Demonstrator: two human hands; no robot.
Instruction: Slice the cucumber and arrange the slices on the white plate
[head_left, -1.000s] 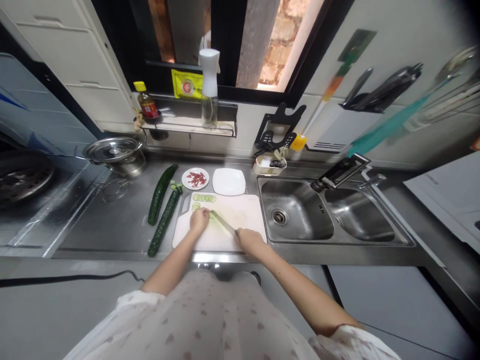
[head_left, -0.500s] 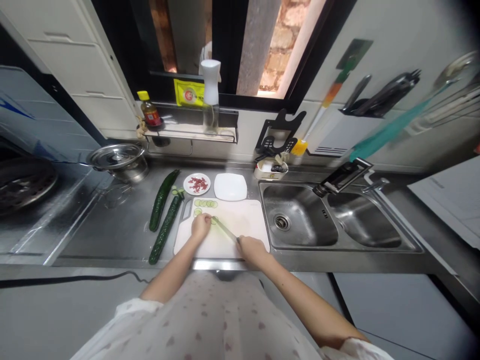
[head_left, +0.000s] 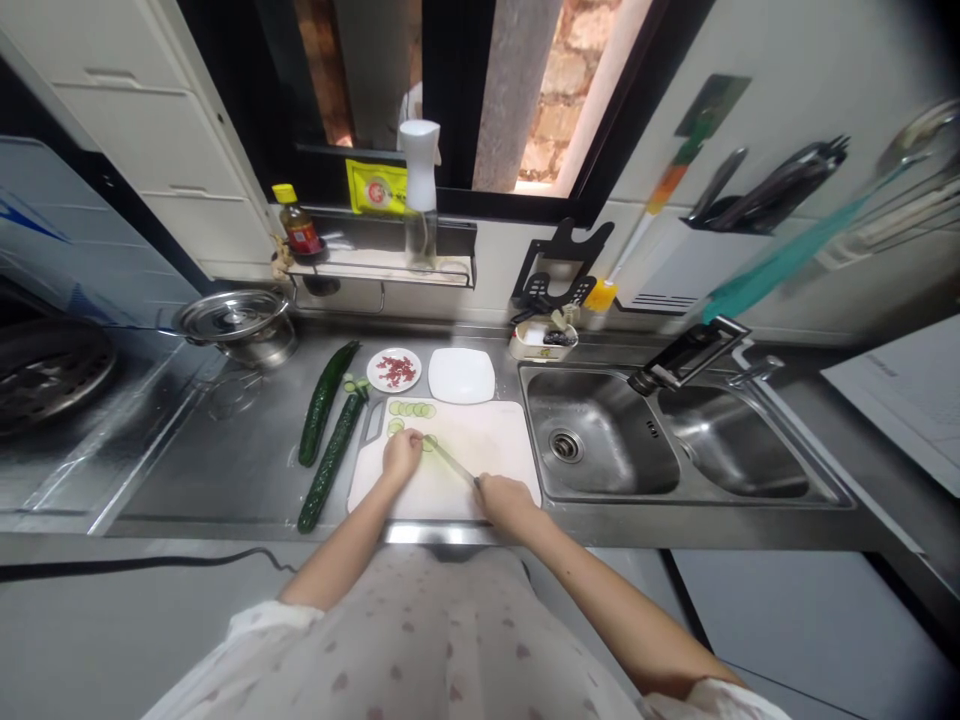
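Observation:
My right hand (head_left: 507, 499) is wrapped around the handle of a knife (head_left: 454, 462), whose blade slants up and left across a white cutting board (head_left: 491, 440). At the blade's tip, the fingers of my left hand (head_left: 403, 455) are pinched together; what they hold is too small to make out. A thin cucumber slice (head_left: 430, 445) lies on the board beside the blade tip. Several more slices (head_left: 411, 410) overlap in a row at the board's upper left, with another slice (head_left: 395, 427) below them. Left of the board lie a cut cucumber (head_left: 332, 462) and a whole cucumber (head_left: 322, 405).
Behind the board stand a small plate of chopped red bits (head_left: 373, 377) and a white square dish (head_left: 461, 374). Cucumber pieces (head_left: 356, 385) lie by the cut cucumber's far end. A double sink (head_left: 600, 440) is on the right, a lidded steel pot (head_left: 255, 335) at left.
The cucumber slice beside the knife tip shows more fully now. Both hands and the knife have hardly moved; the view has shifted slightly.

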